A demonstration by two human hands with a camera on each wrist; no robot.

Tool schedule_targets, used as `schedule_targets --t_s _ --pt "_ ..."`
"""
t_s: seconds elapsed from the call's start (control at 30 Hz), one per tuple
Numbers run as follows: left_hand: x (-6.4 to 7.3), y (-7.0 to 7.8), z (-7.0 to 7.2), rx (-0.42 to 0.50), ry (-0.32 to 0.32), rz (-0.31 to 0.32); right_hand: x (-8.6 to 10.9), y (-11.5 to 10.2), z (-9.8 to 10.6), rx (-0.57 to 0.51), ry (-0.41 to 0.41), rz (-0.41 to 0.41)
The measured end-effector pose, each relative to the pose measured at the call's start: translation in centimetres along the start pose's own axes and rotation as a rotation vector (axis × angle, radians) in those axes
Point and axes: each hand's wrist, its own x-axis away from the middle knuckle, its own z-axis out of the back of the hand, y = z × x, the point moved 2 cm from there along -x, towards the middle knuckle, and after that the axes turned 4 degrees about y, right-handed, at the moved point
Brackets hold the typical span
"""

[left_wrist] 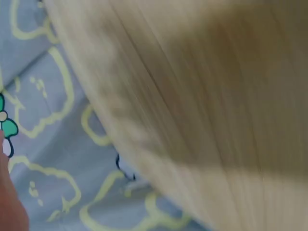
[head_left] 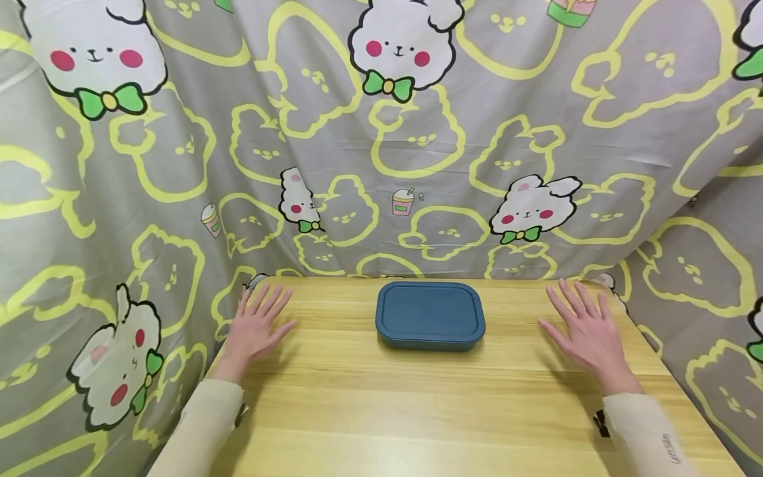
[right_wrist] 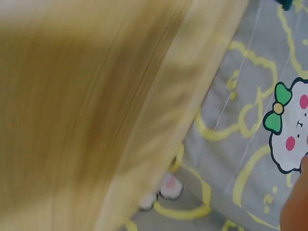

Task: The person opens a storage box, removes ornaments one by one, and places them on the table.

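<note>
A dark blue rectangular box with a flat lid [head_left: 430, 313] sits on the wooden table [head_left: 381, 411], toward its far edge. To the left of the box, my left hand [head_left: 255, 331] has its fingers spread straight, over the left side of the table. My right hand [head_left: 587, 331] is spread the same way to the right of the box. Both hands hold nothing and are apart from the box. Each wrist view shows blurred table wood, with only a bit of the left hand [left_wrist: 10, 202] and of the right hand [right_wrist: 296, 207] at the border.
A grey curtain [head_left: 357, 146] with yellow outlines and white cartoon animals hangs behind the table and along both sides. The table's far edge meets the curtain just behind the box. Beige sleeves [head_left: 205, 417] cover both forearms.
</note>
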Motion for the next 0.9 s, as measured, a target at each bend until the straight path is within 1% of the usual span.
schedule_targets --t_s 0.07,0.13,0.23,0.33,0.4,0.43,0.53,0.63,0.73,0.8,0.9 --pt "-0.5 1.0 -0.8 0.08 -0.057 0.073 -0.2 -0.6 -0.5 -0.076 -0.03 -0.042" --pt "-1.1 2.4 -1.6 0.165 -0.111 0.131 -0.5 -1.4 -1.2 -0.155 -0.063 -0.08" --pt "-1.8 4.6 -3.0 0.264 -0.16 0.171 -0.9 -2.7 -2.5 -0.257 -0.11 -0.115" --pt "-2.4 6.9 -4.2 0.362 -0.193 0.179 -1.3 -4.1 -3.8 -0.347 -0.15 -0.131" --pt "-2.8 8.4 -4.9 0.423 -0.205 0.173 -1.5 -5.0 -4.6 -0.415 -0.181 -0.14" --pt "-3.1 9.2 -5.1 0.464 -0.214 0.172 -1.7 -5.5 -5.0 -0.449 -0.194 -0.143" --pt "-3.9 11.2 -5.8 0.545 -0.223 0.153 -2.1 -6.8 -6.1 -0.543 -0.247 -0.161" --pt "-4.7 13.1 -6.2 0.62 -0.242 0.142 -2.4 -8.0 -6.9 -0.607 -0.308 -0.184" --pt "-5.1 14.4 -6.8 0.679 -0.303 0.165 -2.6 -9.0 -7.5 -0.641 -0.374 -0.214" --pt "-5.4 15.1 -6.9 0.708 -0.342 0.19 -2.7 -9.5 -7.7 -0.652 -0.405 -0.228" --pt "-5.7 15.9 -7.1 0.744 -0.373 0.199 -2.9 -10.0 -7.9 -0.655 -0.433 -0.247"
